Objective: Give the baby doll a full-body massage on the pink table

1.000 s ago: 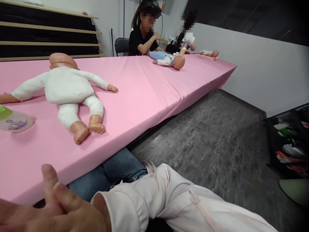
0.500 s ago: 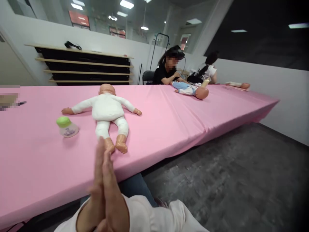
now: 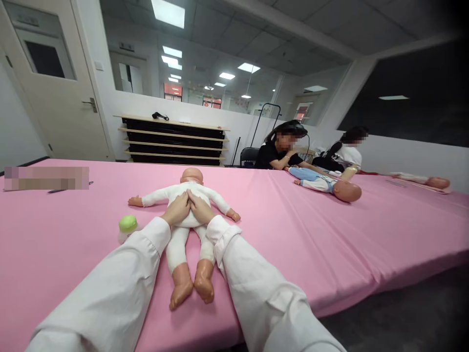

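A baby doll [image 3: 189, 222] with a white cloth body and tan head, hands and feet lies on the table, its feet toward me and its arms spread. My left hand [image 3: 178, 209] lies flat on the left part of the doll's torso. Beside it, my right hand [image 3: 201, 209] rests on the right part, and the fingertips of both meet near the upper middle. Neither hand grasps anything. Left of the doll stands a small bottle with a green lid [image 3: 128, 223]; my left sleeve partly covers it.
A pink cloth covers the long table [image 3: 278, 244]. Across it, a person in black [image 3: 273, 155] sits near a doll in blue and white [image 3: 322, 183]. Further right are another person [image 3: 350, 154] and another doll [image 3: 436, 182]. Low shelving [image 3: 176, 142] stands behind.
My hands were pressed palm to palm in front of the table edge. They have parted and moved forward onto the doll's torso. The view has shifted closer to the table.
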A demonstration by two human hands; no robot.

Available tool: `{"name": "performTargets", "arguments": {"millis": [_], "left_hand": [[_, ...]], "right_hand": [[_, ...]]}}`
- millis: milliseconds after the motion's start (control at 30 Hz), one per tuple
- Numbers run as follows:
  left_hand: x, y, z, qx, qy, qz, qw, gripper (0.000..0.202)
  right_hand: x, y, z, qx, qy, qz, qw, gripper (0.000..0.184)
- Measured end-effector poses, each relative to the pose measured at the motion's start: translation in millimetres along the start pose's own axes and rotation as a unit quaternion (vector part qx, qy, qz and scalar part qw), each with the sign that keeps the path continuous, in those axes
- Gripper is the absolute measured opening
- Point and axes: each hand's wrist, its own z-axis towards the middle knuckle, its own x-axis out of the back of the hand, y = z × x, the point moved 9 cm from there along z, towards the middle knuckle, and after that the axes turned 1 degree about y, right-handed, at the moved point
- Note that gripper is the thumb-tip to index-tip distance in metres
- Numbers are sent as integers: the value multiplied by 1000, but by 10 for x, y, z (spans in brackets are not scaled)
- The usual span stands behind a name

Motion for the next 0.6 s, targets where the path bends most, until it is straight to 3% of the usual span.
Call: {"name": "performTargets", "arguments": {"millis": [133, 300, 400, 467, 533, 600], "left_hand": [[-300, -402, -38, 20, -51, 50, 997, 56], [-246, -779, -183, 105, -19, 39, 994, 60], [-205, -966, -259, 167, -5, 29, 986, 65], [-147, -1039, -304, 196, 10, 38, 980, 64], [-10, -1025, -332, 211, 50, 66, 974, 57], [181, -881, -331, 198, 113, 83, 970, 51]], "right_hand": [[-257, 307, -57, 5, -80, -48, 996, 51], [-243, 565, -172, -15, -84, -52, 995, 50], [-182, 750, -226, -44, -49, -32, 997, 54], [-58, 880, -273, -78, 7, -20, 997, 54], [125, 994, -326, -132, 75, -18, 988, 48], [321, 1010, -353, -177, 139, -27, 974, 45]]}}
